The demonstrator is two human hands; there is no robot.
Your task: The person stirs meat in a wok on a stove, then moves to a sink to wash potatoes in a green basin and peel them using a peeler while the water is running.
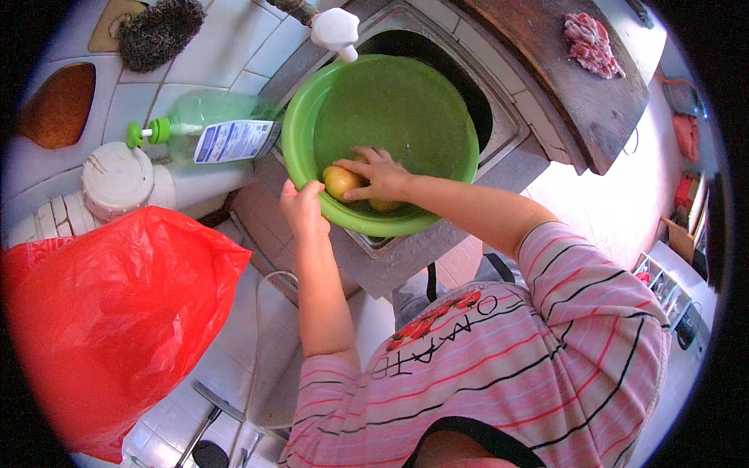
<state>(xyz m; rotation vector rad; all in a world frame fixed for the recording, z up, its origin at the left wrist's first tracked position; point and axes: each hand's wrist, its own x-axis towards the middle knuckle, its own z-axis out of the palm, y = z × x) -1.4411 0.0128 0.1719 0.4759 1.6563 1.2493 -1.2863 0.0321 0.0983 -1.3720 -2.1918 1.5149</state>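
Note:
A green plastic basin (304,111) holding water rests over the steel sink. My left hand (305,212) grips its near left rim, thumb on top. Inside the basin, my right hand (380,175) reaches down with thumb and index finger around a smooth yellow potato or fruit (339,182). The other fingers are spread and partly in the water. Another yellowish round piece (384,205) lies beneath that hand and is mostly hidden.
A white tap (335,30) overhangs the basin's far rim. At left are a pump bottle (216,137), a white lidded container (118,175) and a red plastic bag (123,327). Raw meat (592,45) lies on a dark wooden board (562,88). A wire scrubber (161,35) sits upper left.

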